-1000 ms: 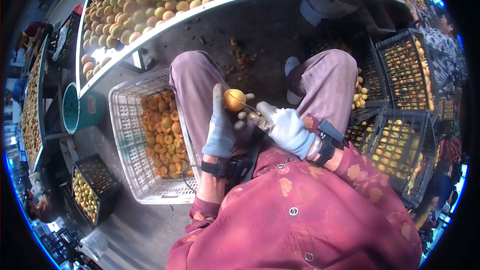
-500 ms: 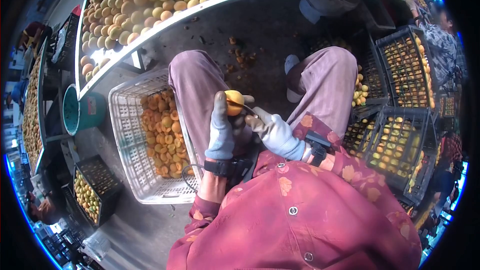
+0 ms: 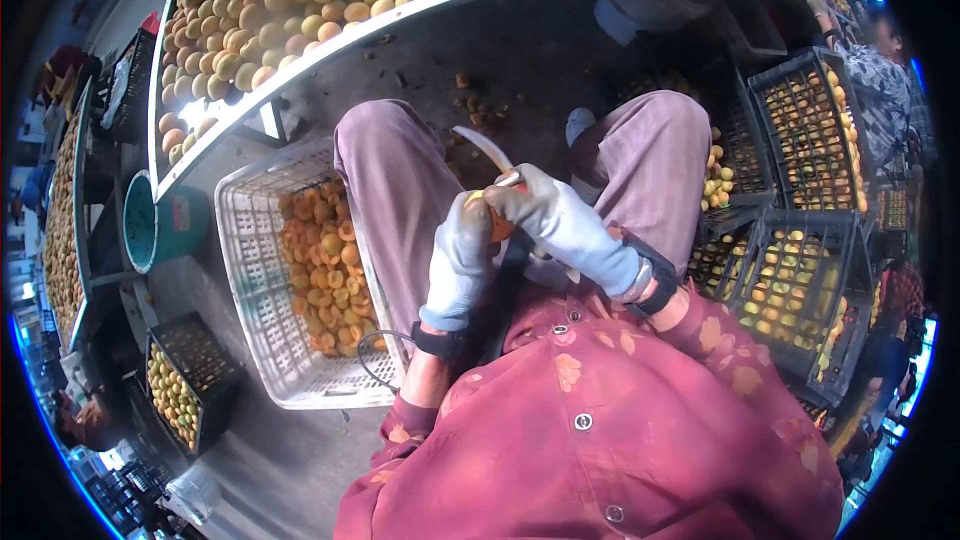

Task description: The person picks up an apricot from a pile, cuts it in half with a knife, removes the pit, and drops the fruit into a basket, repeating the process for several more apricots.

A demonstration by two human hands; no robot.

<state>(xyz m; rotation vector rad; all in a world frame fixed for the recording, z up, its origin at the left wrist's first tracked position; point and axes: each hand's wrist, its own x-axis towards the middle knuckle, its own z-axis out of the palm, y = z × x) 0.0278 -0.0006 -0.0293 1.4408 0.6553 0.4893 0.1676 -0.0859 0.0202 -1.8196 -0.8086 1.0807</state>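
Observation:
Both my hands wear grey-white gloves and meet above my lap. My left hand (image 3: pixel 460 265) is closed around an orange apricot (image 3: pixel 497 223), of which only a sliver shows between the gloves. My right hand (image 3: pixel 560 225) grips a small knife (image 3: pixel 483 148) whose curved blade points up and to the left, away from the fruit. The right hand also presses against the apricot. A white plastic crate (image 3: pixel 250 270) holding several halved apricots stands just left of my left knee.
A metal table (image 3: pixel 330 40) heaped with whole apricots curves across the top. A teal bucket (image 3: pixel 150 220) sits at left. Black crates (image 3: pixel 815 130) of apricots stand at right and a black crate (image 3: pixel 185 375) at lower left. Another person (image 3: pixel 885 80) is at the far right.
The knife blade was in the apricot; now it has come out and points upward. Both hands have drawn together and closer to my body, covering the fruit.

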